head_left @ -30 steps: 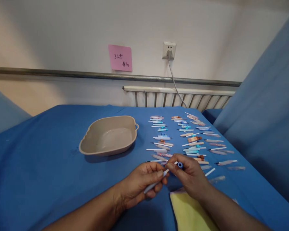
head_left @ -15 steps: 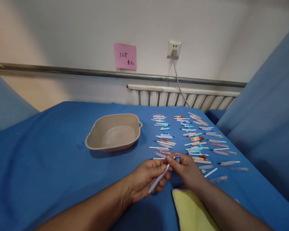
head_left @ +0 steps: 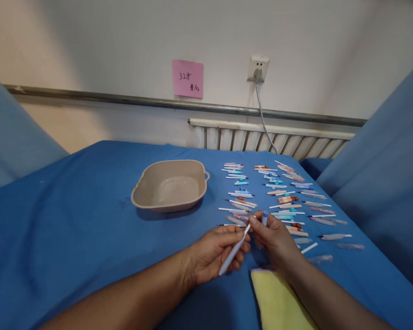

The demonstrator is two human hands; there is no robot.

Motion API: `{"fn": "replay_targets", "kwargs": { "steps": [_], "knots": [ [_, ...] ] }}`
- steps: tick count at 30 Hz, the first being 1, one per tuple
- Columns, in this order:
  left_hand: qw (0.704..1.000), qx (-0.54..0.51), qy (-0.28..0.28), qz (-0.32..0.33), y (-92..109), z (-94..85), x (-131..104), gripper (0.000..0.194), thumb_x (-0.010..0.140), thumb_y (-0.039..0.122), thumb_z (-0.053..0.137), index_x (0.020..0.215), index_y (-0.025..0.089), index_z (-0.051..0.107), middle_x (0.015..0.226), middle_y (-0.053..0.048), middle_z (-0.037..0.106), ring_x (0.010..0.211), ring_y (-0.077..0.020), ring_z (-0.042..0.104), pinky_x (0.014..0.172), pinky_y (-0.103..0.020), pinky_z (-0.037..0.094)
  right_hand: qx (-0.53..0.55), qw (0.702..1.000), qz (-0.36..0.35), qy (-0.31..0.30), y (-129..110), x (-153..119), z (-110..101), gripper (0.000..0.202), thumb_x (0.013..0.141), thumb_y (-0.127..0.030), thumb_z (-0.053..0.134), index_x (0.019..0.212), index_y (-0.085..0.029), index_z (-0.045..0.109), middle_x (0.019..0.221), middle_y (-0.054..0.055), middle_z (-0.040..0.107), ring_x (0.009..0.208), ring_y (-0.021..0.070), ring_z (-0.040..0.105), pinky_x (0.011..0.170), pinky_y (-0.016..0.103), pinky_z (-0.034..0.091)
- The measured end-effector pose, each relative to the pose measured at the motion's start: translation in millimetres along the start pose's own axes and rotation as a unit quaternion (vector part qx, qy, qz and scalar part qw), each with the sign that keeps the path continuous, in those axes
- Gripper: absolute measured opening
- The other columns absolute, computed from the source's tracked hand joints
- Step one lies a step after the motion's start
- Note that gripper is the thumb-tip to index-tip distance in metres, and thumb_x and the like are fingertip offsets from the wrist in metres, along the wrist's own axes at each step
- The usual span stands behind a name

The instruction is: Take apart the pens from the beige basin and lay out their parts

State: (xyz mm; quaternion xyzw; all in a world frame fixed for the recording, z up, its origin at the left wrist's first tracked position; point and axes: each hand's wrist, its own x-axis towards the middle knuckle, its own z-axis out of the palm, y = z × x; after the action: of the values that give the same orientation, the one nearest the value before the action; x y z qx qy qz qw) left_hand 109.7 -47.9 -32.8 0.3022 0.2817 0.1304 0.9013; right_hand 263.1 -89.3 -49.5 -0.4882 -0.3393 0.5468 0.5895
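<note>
My left hand (head_left: 213,254) is closed around the pale lavender barrel (head_left: 231,259) of a pen, which slants up to the right. A thin white refill (head_left: 247,230) sticks out of the barrel's upper end. Thumb and fingers of my right hand (head_left: 277,240) pinch the far end of this refill. Between the fingers of that same hand a blue-violet pen cap (head_left: 265,217) stands upright. Just beyond both hands lie rows of pen parts (head_left: 241,207), with barrels, caps and white refills in loose groups.
A beige plastic basin (head_left: 168,207) stands on the blue cloth (head_left: 89,238) left of the pen parts. A folded yellow cloth (head_left: 278,298) lies beneath my right forearm. Behind are a radiator (head_left: 254,137), a metal rail, a wall socket (head_left: 258,68) with a cord, and a pink note (head_left: 187,79).
A longer stretch of white refill now shows between the barrel and my right fingers. My hands are slightly farther apart. The whole view has shifted a little, so things appear farther right.
</note>
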Motion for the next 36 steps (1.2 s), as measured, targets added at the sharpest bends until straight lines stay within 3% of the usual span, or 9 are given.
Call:
{"fn": "replay_targets", "kwargs": {
  "steps": [7, 17, 24, 29, 33, 36],
  "knots": [
    [0.999, -0.029, -0.001, 0.014, -2, 0.0, 1, 0.016, 0.078, 0.021, 0.066, 0.087, 0.014, 0.055, 0.069, -0.001, 0.061, 0.047, -0.0052, 0.051, 0.042, -0.015, 0.036, 0.002, 0.999, 0.048, -0.01, 3, -2, 1, 0.036, 0.07, -0.045, 0.072, 0.065, -0.019, 0.047, 0.047, -0.009, 0.033, 0.042, 0.0061, 0.023, 0.042, 0.021, 0.017],
    [0.999, -0.047, -0.005, 0.019, -3, -0.6, 1, 0.016, 0.078, 0.02, 0.067, 0.084, 0.014, 0.053, 0.066, 0.001, 0.057, 0.045, -0.0035, 0.048, 0.041, -0.014, 0.032, -0.004, 0.997, 0.061, -0.037, 0, -5, 4, 0.038, 0.069, -0.048, 0.071, 0.065, -0.019, 0.046, 0.047, -0.009, 0.035, 0.042, 0.0063, 0.025, 0.043, 0.021, 0.018],
    [0.998, 0.05, 0.02, 0.018, -1, 0.1, 0, 0.027, 0.074, 0.034, 0.07, 0.085, 0.017, 0.051, 0.072, 0.002, 0.058, 0.043, -0.0028, 0.044, 0.036, -0.014, 0.022, -0.03, 0.998, -0.035, 0.039, -2, -1, -4, 0.034, 0.073, -0.049, 0.067, 0.071, -0.019, 0.053, 0.05, -0.008, 0.042, 0.041, 0.0058, 0.028, 0.04, 0.02, 0.02],
    [0.99, 0.126, 0.055, 0.045, 4, -2.9, -1, 0.028, 0.073, 0.036, 0.068, 0.084, 0.017, 0.052, 0.073, 0.002, 0.057, 0.047, -0.0041, 0.043, 0.037, -0.016, 0.02, -0.016, 0.988, -0.096, 0.12, -13, 5, -12, 0.031, 0.072, -0.048, 0.068, 0.075, -0.019, 0.056, 0.046, -0.009, 0.039, 0.041, 0.0071, 0.031, 0.041, 0.021, 0.024],
    [0.957, 0.267, 0.062, 0.09, 12, -8.2, -4, 0.026, 0.074, 0.029, 0.065, 0.093, 0.017, 0.052, 0.081, -0.001, 0.061, 0.056, -0.0073, 0.047, 0.046, -0.018, 0.03, 0.047, 0.978, -0.114, 0.168, -19, 11, -18, 0.031, 0.07, -0.045, 0.071, 0.075, -0.02, 0.054, 0.058, -0.005, 0.054, 0.04, 0.006, 0.03, 0.041, 0.021, 0.028],
    [0.894, 0.423, 0.062, 0.132, 19, -11.2, -11, 0.022, 0.076, 0.021, 0.06, 0.096, 0.018, 0.053, 0.087, -0.002, 0.062, 0.067, -0.0112, 0.051, 0.059, -0.022, 0.037, 0.055, 0.979, -0.101, 0.169, -19, 12, -18, 0.032, 0.069, -0.046, 0.071, 0.071, -0.02, 0.052, 0.049, -0.008, 0.045, 0.039, 0.0064, 0.029, 0.04, 0.021, 0.027]
  ]
}}
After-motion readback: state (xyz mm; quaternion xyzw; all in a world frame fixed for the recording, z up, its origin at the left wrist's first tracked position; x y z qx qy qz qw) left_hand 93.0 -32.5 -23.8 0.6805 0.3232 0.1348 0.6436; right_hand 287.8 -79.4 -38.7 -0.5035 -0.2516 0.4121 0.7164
